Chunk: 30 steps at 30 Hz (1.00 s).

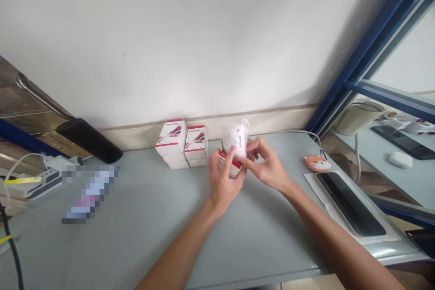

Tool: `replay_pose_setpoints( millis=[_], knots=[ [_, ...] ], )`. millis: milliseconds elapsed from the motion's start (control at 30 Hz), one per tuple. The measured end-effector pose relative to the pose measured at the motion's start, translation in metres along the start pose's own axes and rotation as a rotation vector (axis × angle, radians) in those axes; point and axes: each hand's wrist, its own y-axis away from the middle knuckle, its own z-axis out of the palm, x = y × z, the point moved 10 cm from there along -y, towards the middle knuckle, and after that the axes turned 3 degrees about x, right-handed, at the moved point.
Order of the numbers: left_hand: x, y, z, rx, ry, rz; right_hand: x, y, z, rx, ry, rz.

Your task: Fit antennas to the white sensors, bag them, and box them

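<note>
My left hand (224, 176) is wrapped round a small red-and-white cardboard box (234, 170), one finger lying against what sticks out of its top. That is a white device in a clear plastic bag (234, 138), partly inside the box and partly above it. On the right side, my right hand (265, 163) pinches the lower edge of the bag between thumb and fingers. Left of my hands, two short stacks of like boxes stand side by side against the wall, a taller stack (171, 138) and a lower stack (196, 140). The box's lower part is hidden by my fingers.
A phone (351, 204) lies on a white sheet at the right, with an orange animal-face case (316, 163) behind it. At the left are a power strip (45, 181), a blurred-out item (90, 195) and a black-sleeved handle (90, 140). A blue frame (360, 63) bounds the right.
</note>
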Motion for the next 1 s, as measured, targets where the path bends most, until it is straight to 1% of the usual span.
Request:
replay_pose_setpoints(
  millis=[67, 100, 167, 233, 300, 400, 467, 533, 633, 733, 800, 900, 933, 1000],
  knots=[
    [-0.005, 0.001, 0.0, 0.006, 0.024, -0.021, -0.002, 0.001, 0.006, -0.077, 0.046, -0.011],
    [-0.009, 0.002, 0.0, 0.015, 0.046, -0.043, -0.005, 0.002, 0.01, -0.121, 0.08, -0.039],
    [-0.02, 0.004, -0.001, 0.042, 0.091, -0.093, -0.014, 0.007, 0.021, -0.197, 0.157, -0.126],
    [-0.029, 0.005, 0.0, 0.058, 0.12, -0.12, -0.021, 0.013, 0.031, -0.235, 0.236, -0.204],
    [-0.034, 0.006, 0.001, 0.052, 0.119, -0.124, -0.024, 0.017, 0.034, -0.184, 0.322, -0.233],
    [-0.036, 0.007, 0.001, 0.037, 0.098, -0.137, -0.025, 0.019, 0.028, -0.031, 0.451, -0.243],
    [-0.034, 0.007, 0.0, 0.029, 0.083, -0.136, -0.024, 0.019, 0.021, 0.05, 0.463, -0.248],
    [-0.032, 0.007, -0.001, 0.025, 0.081, -0.132, -0.02, 0.018, 0.016, 0.086, 0.422, -0.239],
    [-0.031, 0.006, -0.001, 0.035, 0.091, -0.132, -0.017, 0.015, 0.014, 0.078, 0.391, -0.23],
    [-0.031, 0.004, -0.004, 0.056, 0.119, -0.126, -0.023, 0.014, 0.015, 0.05, 0.421, -0.276],
    [-0.028, 0.002, -0.002, 0.024, 0.124, -0.108, -0.027, 0.015, 0.017, 0.022, 0.457, -0.299],
    [-0.025, 0.001, 0.003, -0.061, 0.099, -0.092, -0.03, 0.016, 0.021, -0.028, 0.481, -0.313],
    [-0.025, 0.0, 0.002, -0.066, 0.094, -0.097, -0.03, 0.017, 0.022, -0.031, 0.481, -0.323],
    [-0.028, 0.001, -0.001, -0.038, 0.113, -0.115, -0.033, 0.021, 0.023, -0.019, 0.486, -0.365]
  ],
)
